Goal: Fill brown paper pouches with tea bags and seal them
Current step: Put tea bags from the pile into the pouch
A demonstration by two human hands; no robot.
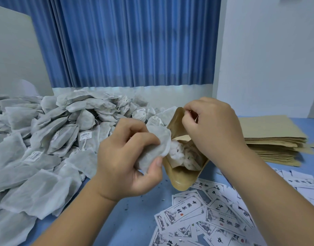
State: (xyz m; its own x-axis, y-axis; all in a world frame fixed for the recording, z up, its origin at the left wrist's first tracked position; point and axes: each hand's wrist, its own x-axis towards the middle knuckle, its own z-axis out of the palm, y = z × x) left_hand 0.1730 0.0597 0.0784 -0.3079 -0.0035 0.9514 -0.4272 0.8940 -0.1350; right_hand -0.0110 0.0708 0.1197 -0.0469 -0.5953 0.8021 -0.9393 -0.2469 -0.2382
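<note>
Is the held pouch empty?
No: tea bags show inside the open pouch the right hand holds; the left hand grips another tea bag.

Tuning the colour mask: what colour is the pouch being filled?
Plain tan-brown, no print visible: the pouch, best seen in the head view.

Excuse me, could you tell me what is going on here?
A person is filling a brown paper pouch. The right hand pinches its top edge, holding the mouth open, while the left hand grips a tea bag at the opening. Some bags already sit inside. A heap of tea bags lies at left, a stack of flat pouches at right, and printed labels in front.
</note>
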